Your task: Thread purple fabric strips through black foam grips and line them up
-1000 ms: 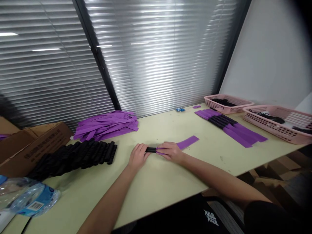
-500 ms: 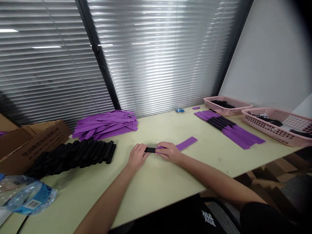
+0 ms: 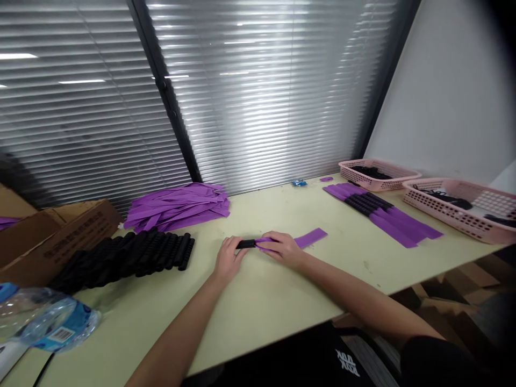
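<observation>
My left hand [image 3: 228, 260] is closed around one end of a short black tube [image 3: 246, 244], just above the table's middle. My right hand [image 3: 281, 249] pinches a purple strap [image 3: 311, 237] right beside the tube's other end. The strap's near end meets the tube, and its far end trails over the table to the right. Fingers hide how far the strap goes into the tube. Left of my hands, many black ribbed tubes [image 3: 153, 253] lie in a row. Finished-looking purple straps with black tubes around their middles [image 3: 393, 221] lie side by side at the right.
A heap of purple straps [image 3: 177, 207] lies by the window blinds. At the left are a cardboard box [image 3: 76, 236] and a plastic bottle [image 3: 64, 328]. Pink baskets [image 3: 455, 215] with black items stand at the right, near a small blue packet [image 3: 299, 183].
The tube and the strap's near end have shifted slightly, and a little more purple shows between tube and right fingers. Both hands keep their hold. The view has shifted slightly.
</observation>
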A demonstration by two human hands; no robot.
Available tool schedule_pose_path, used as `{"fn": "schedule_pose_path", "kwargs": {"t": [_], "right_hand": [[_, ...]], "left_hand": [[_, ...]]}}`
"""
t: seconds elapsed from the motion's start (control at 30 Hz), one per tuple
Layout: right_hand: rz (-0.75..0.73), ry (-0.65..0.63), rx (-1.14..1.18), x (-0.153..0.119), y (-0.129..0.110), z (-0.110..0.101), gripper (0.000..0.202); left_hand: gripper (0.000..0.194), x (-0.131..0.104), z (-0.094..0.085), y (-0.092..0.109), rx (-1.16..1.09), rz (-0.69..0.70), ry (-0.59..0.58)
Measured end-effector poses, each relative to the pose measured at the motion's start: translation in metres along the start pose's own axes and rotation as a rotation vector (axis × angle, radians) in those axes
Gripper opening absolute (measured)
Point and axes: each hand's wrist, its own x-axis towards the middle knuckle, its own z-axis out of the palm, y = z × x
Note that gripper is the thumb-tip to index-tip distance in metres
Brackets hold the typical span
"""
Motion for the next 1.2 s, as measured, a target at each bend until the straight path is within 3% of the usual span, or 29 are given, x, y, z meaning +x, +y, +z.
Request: {"fn": "schedule_pose_path", "kwargs": {"t": [0.47, 0.83, 1.2], "right_hand": [[-0.024, -0.024, 0.045, -0.003, -0.007, 0.005, 0.014], [-0.028, -0.077, -0.051, -0.001, -0.001, -0.002, 0.011], [0.011, -0.006, 0.001, -0.004, 0.001, 0.004, 0.018]], "left_hand": [[0.02, -0.001, -0.003, 0.006, 0.208, 0.167, -0.069], [0.02, 0.002, -0.007, 0.013, 0.219, 0.17, -0.049], [0.019, 0.003, -0.011, -0.003, 0.285, 0.14, -0.045]]}}
